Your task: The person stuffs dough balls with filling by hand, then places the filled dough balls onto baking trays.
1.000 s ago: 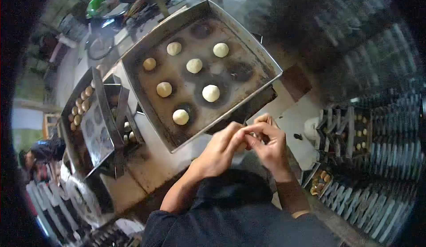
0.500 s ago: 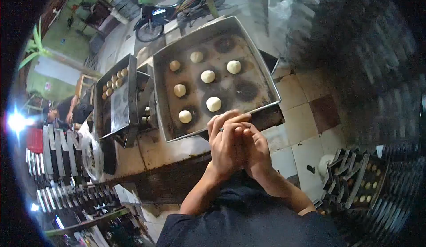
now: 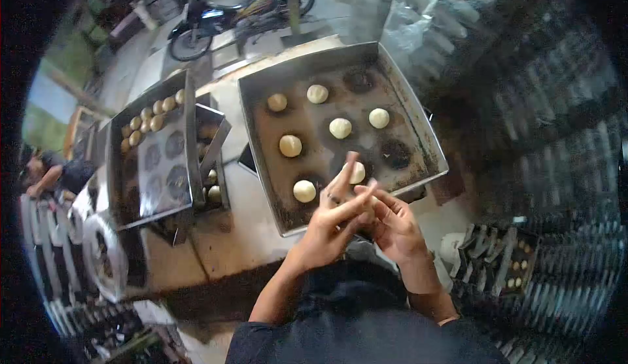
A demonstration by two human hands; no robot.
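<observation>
Both hands meet just in front of the baking tray, left hand laid over right hand, fingers straight and spread, palms pressed together as if rolling something (whatever is between them is hidden). Dough balls sit spaced apart on the tray's dark rings, on the bench.

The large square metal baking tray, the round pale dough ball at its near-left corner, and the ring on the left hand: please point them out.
Large square metal baking tray (image 3: 428, 143): head view, right rim.
Round pale dough ball (image 3: 304, 190): head view, its top.
Ring (image 3: 333, 199): head view, the band on a left-hand finger.
</observation>
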